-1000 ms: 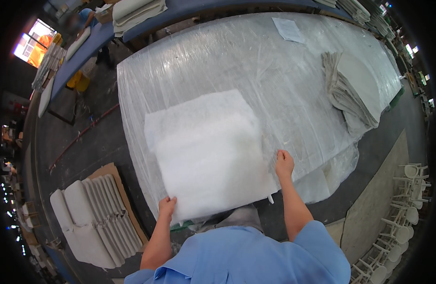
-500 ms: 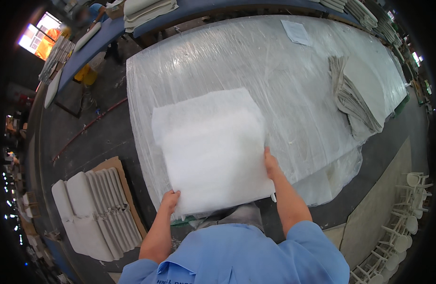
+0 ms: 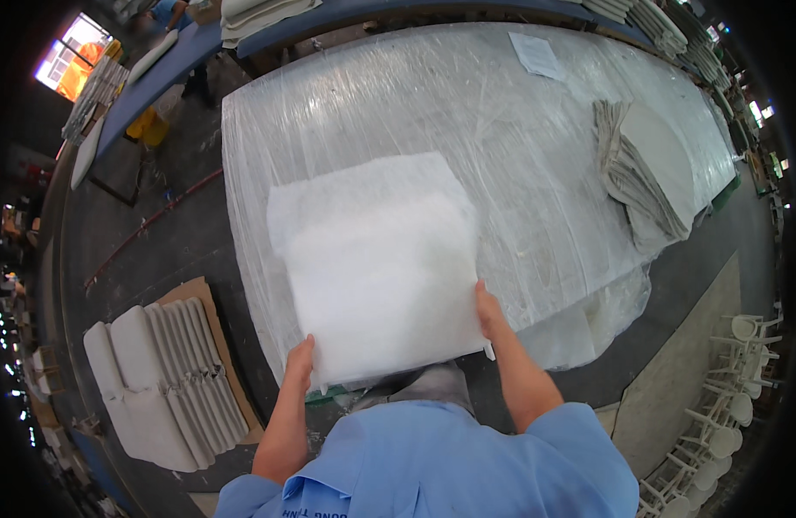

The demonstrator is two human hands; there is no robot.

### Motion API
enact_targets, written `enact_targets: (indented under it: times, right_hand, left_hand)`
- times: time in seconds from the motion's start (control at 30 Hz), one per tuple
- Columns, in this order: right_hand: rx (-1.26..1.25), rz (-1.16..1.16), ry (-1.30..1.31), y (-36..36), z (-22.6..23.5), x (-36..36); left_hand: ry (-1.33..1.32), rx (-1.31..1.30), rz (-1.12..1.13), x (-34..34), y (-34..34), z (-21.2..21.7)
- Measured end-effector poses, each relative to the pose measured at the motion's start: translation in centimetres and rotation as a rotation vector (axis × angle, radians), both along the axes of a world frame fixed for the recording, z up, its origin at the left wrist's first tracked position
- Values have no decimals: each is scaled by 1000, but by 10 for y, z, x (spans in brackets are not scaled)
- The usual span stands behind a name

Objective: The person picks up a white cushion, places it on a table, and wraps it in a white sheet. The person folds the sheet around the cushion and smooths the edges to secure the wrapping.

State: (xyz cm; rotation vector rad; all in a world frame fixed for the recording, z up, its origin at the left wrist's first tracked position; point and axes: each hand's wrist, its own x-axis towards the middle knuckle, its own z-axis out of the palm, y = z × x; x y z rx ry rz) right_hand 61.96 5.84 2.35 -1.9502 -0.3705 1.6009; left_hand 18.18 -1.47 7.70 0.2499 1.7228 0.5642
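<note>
Both sides: and there we were, our left hand (image 3: 300,358) at the near left edge of the white padding (image 3: 380,276), our right hand (image 3: 490,314) up against its right edge
Grip: we saw thumbs along the edges, but most fingers were hidden, so we could not tell whether either hand had closed
White padding: it lay right before us, flat on the near part of the big film-wrapped surface (image 3: 355,112)
Near right corner: just below our right hand, a small white tip (image 3: 490,351) poked out
Film-wrapped surface, right: we had a greyish fabric pile (image 3: 653,164) there, well apart from the padding
Film-wrapped surface, far edge: a paper sheet (image 3: 538,56) lay on top
Floor, left: pale cushions (image 3: 147,380) stood in a row on brown cardboard (image 3: 190,291)
Floor, lower right: we spotted clustered white chairs (image 3: 724,442)
Upper left: a co-worker (image 3: 169,12) was beside a blue table (image 3: 182,56), near a yellow bucket (image 3: 149,128)
</note>
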Motion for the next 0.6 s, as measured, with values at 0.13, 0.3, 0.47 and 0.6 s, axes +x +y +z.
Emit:
enact_targets:
  times: [0.13, 0.3, 0.47, 0.6]
  right_hand:
    - [-8, 103, -72, 1, 26, 45]
    - [-44, 100, -101, -26, 46, 56]
    - [-55, 128, -165, -46, 26, 22]
    - [-16, 38, 100, -45, 28, 45]
  left_hand:
    - [-50, 34, 58, -4, -5, 13]
    - [-54, 34, 92, -6, -20, 20]
    - [-26, 41, 64, 11, -18, 8]
    - [-125, 118, 162, 4, -24, 10]
